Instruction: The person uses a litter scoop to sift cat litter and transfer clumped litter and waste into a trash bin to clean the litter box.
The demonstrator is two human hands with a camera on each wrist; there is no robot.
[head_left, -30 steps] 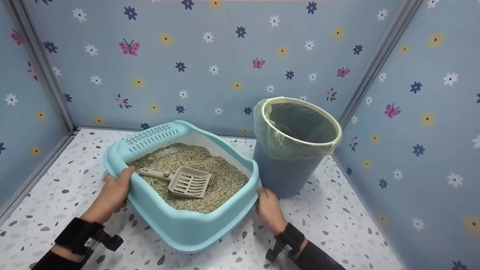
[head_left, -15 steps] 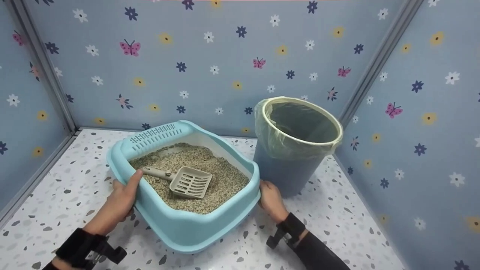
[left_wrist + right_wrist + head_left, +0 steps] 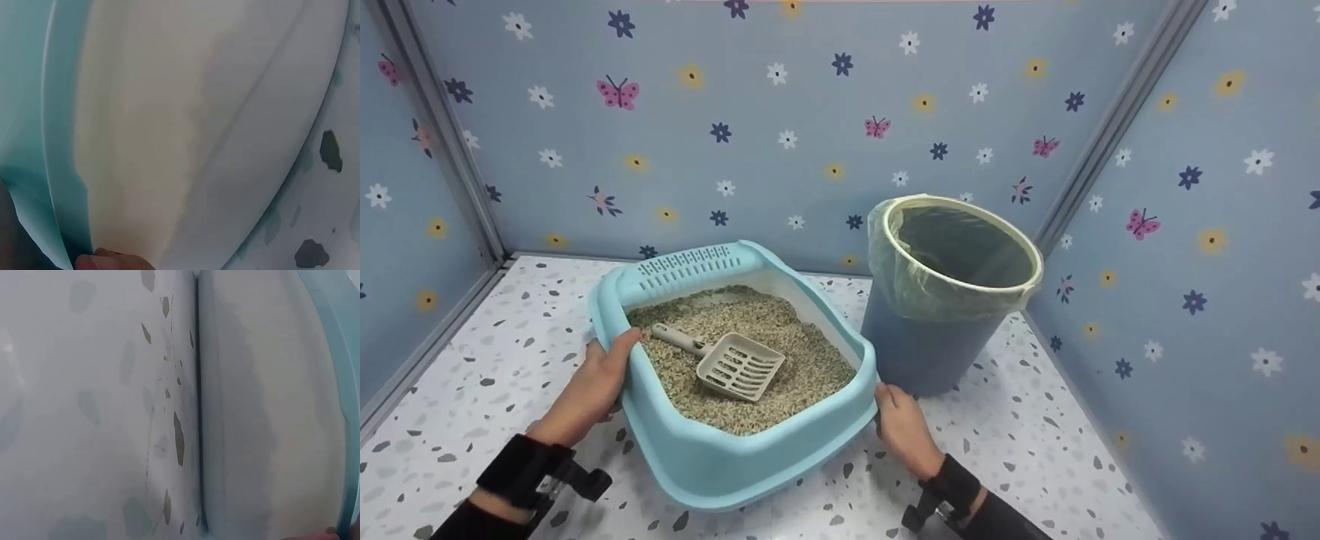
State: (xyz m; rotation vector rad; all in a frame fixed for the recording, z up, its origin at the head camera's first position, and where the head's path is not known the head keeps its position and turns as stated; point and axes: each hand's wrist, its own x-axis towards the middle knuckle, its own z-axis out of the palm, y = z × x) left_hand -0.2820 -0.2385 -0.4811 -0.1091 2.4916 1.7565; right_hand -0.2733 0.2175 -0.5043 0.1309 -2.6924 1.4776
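Observation:
A light-blue cat litter box (image 3: pixel 757 457) stands on the speckled surface, turned at an angle. Granular litter (image 3: pixel 810 367) fills its bottom, and a beige slotted litter scoop (image 3: pixel 741 366) lies on top with its handle toward the left rim. My left hand (image 3: pixel 594 386) grips the left rim, thumb on top; in the left wrist view its fingertips (image 3: pixel 115 260) show under the blue rim against the pale lower wall. At the right corner my right hand (image 3: pixel 906 427) holds the rim, its fingers partly hidden; only a bit of fingertips (image 3: pixel 323 535) shows in the right wrist view.
A blue-grey trash bin (image 3: pixel 922 349) with a yellowish bag liner (image 3: pixel 915 292) stands right behind the box's right corner, very near it. Flower-patterned walls (image 3: pixel 780 150) enclose the back and both sides. White speckled surface (image 3: pixel 1035 450) extends right and front.
The litter box has turned clockwise as seen from above: its back end has swung right and its front corner left. My left hand has shifted right with the rim; the right hand has barely moved.

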